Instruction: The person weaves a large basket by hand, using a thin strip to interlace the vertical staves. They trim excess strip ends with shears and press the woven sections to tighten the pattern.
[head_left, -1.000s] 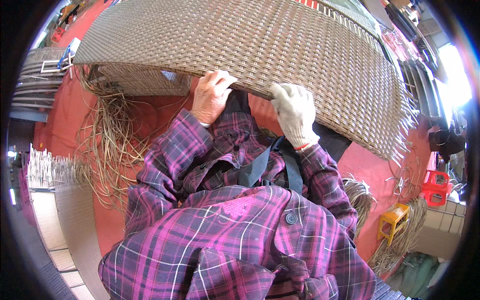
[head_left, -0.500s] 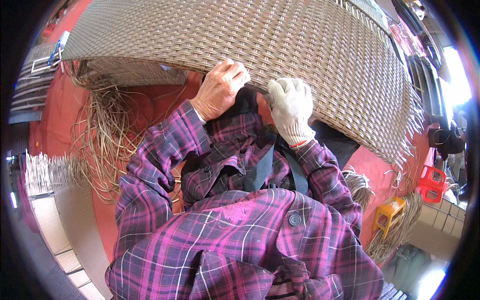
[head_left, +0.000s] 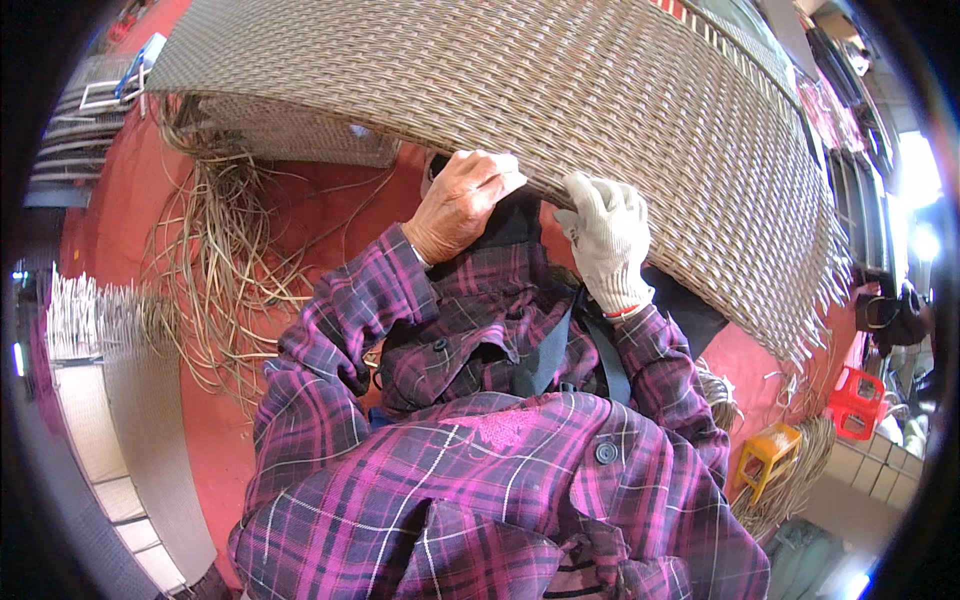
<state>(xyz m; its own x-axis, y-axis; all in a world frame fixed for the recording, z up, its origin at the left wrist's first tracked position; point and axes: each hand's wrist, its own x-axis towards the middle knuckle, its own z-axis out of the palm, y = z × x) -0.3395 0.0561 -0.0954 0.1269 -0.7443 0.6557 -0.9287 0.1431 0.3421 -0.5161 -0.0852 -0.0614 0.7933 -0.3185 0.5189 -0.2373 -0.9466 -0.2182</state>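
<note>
A large woven wicker panel [head_left: 560, 110], beige-brown and curved, fills the upper part of the view. My left hand [head_left: 462, 203] is bare and curls its fingers over the panel's near edge. Close beside it my right hand [head_left: 606, 238], in a white knit glove, grips the same edge. Both purple plaid sleeves rise from below. Loose strand ends fringe the panel's right edge [head_left: 815, 310].
A tangle of loose wicker strands [head_left: 215, 260] lies on the red floor [head_left: 130, 200] at left. A red plastic stool [head_left: 858, 400] and a yellow stool [head_left: 765, 455] stand at right, with more strand bundles [head_left: 800, 480]. A white woven piece [head_left: 90, 320] sits at far left.
The view has shifted so the panel fills more of the frame. My left hand slid a little right along the edge, and both hands now sit closer together.
</note>
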